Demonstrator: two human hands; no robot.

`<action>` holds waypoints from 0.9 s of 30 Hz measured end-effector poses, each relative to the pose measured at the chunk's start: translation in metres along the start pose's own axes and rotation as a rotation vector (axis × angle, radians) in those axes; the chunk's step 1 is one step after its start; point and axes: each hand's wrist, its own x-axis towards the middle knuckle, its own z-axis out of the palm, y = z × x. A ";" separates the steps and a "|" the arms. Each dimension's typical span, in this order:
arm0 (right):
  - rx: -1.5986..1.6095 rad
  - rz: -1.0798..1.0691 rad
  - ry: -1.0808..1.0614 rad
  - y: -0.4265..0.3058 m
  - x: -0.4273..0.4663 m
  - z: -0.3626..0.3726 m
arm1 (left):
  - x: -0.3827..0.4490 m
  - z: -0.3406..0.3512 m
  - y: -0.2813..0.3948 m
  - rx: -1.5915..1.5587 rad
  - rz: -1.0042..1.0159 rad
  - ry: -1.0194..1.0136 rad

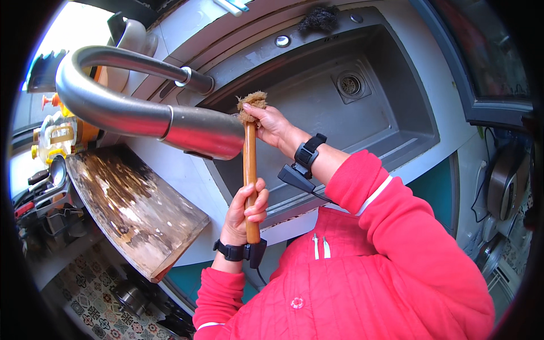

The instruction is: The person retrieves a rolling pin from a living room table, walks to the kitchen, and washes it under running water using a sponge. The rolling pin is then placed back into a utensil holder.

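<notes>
My left hand (247,206) is closed around the lower part of a brown wooden handle (250,165), which stands nearly upright in the picture over the sink's near left edge. At the handle's upper end, my right hand (272,125) grips a tan fibrous scrubbing pad (253,104) and presses it round the wood. What the handle ends in up there is hidden by the pad and the faucet head. The thick spray head of a metal faucet (204,129) reaches in from the left, close beside the handle. Below lies the grey sink basin (314,123) with its drain strainer (350,85).
A worn, stained wooden cutting board (136,208) lies left of the sink. Behind it stand a utensil holder (55,195) and a plastic bottle (57,134). A dark metal scourer (318,19) rests on the sink's far rim. A dark-framed panel (471,97) borders the right side.
</notes>
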 end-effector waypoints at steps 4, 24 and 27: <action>-0.177 -0.238 -0.011 -0.003 -0.018 0.013 | 0.014 0.007 0.001 0.830 0.266 0.475; -0.177 0.006 -0.040 0.004 -0.014 0.012 | 0.011 0.016 -0.002 0.629 0.121 0.340; -0.140 0.017 -0.108 -0.006 0.014 -0.001 | 0.005 0.014 -0.001 0.321 0.188 0.174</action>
